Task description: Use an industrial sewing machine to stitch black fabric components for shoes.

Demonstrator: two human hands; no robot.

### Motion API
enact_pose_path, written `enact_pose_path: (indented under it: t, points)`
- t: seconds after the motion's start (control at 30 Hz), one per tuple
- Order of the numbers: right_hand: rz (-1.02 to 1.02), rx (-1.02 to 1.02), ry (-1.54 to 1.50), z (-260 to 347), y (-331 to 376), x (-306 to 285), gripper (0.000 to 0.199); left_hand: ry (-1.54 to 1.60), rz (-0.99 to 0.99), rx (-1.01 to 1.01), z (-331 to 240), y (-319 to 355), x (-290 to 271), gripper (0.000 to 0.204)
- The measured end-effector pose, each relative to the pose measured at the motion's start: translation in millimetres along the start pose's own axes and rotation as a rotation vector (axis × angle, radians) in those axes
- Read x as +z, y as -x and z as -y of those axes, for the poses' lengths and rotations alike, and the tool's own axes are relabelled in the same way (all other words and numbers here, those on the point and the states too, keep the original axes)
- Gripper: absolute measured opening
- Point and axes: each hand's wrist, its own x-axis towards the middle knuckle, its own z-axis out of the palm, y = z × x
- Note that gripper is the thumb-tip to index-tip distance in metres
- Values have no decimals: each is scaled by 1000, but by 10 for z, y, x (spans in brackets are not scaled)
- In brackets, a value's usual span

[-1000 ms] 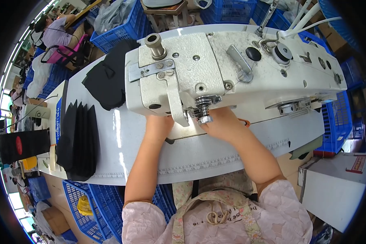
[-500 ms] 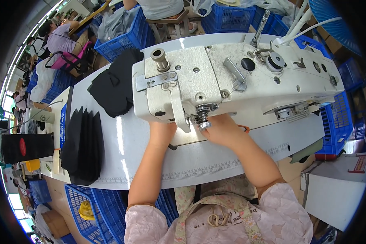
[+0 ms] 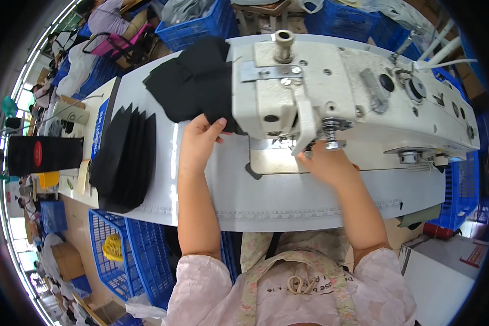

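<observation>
My left hand [image 3: 199,140] is at the near edge of the black fabric pieces [image 3: 193,81], left of the white sewing machine [image 3: 309,87]. Its thumb and fingers are closed on a black fabric piece [image 3: 229,126]. My right hand [image 3: 334,165] is under the machine's arm, just right of the needle area, its fingers curled and partly hidden by the tension spring [image 3: 330,130]. A bit of an orange tool [image 3: 356,167] shows past that hand's far side; most of it is hidden, and its kind cannot be made out.
A row of black fabric panels [image 3: 126,157] stands at the table's left end. Blue baskets [image 3: 141,255] are below the front edge, with more crates [image 3: 198,27] behind. A white box [image 3: 445,271] is at the lower right. A person [image 3: 111,19] sits at the far left.
My left hand has moved from beneath the machine head leftward to the black fabric pile. The right hand has shifted slightly left under the arm, the orange tool with it. The whole view has shifted.
</observation>
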Motion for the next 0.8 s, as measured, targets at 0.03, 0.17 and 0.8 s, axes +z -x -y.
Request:
enact_pose_path:
  t: [0.03,0.17,0.8]
  points:
    - [103,97,-33,37,-22,-33,18,83,48,-7,5,-1,-101,13]
    - [226,227,-97,-52,-31,75,45,191,68,-25,-7,37,-304,15]
    - [251,224,-89,-51,-43,33,42,684,245,69,106,-32,-465,12]
